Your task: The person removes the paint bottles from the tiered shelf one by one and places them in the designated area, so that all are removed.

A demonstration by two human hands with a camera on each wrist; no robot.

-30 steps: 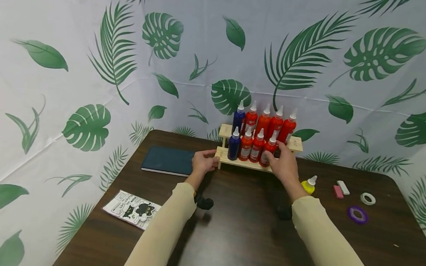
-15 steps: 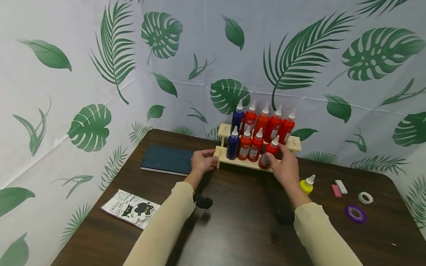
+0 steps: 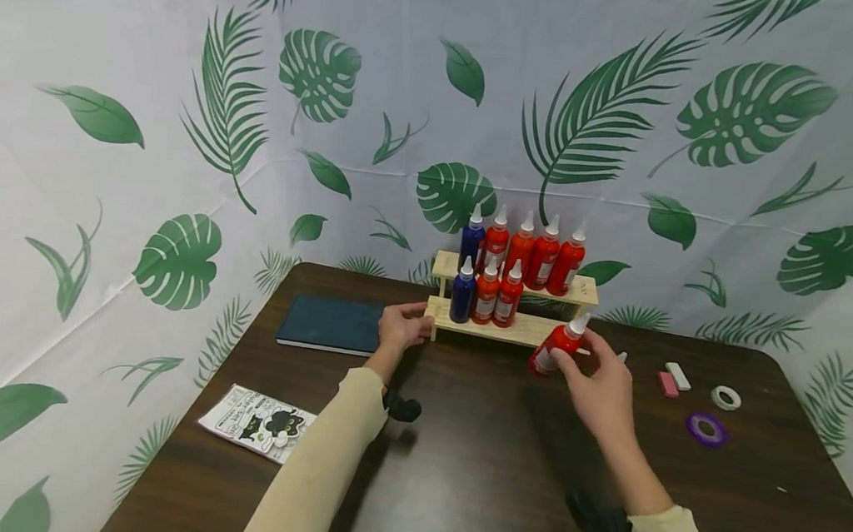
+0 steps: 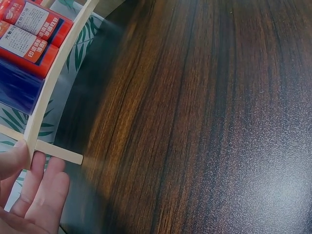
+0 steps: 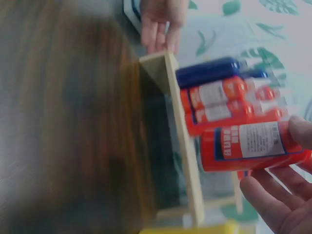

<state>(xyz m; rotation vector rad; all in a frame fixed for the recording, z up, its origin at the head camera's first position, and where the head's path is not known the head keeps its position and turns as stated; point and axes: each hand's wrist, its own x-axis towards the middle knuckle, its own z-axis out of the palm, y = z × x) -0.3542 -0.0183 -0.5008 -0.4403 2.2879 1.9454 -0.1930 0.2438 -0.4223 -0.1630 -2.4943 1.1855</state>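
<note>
My right hand [image 3: 601, 384] grips a red squeeze bottle [image 3: 557, 348] with a white nozzle, tilted to the right and held in front of the shelf's lower right end. In the right wrist view, thumb and fingers close round the bottle [image 5: 248, 144] near its upper part. My left hand [image 3: 402, 326] pinches the left end of the two-tier wooden shelf [image 3: 527, 330], thumb above and fingers below in the left wrist view. On the lower tier stand a blue bottle [image 3: 463, 292] and two red ones. The upper tier bears a blue bottle and several red bottles [image 3: 566, 264].
A dark blue notebook [image 3: 327, 323] lies left of the shelf, with a printed packet [image 3: 258, 422] nearer. On the right are a pink eraser [image 3: 668, 384], a white block [image 3: 678, 376], white tape [image 3: 726, 397] and purple tape [image 3: 707, 429]. A yellow bottle [image 5: 195, 229] lies partly hidden behind my right hand.
My right hand has lifted the rightmost red bottle off the lower tier and brought it right and toward me, tilted. My left hand has stayed at the shelf's left end.
</note>
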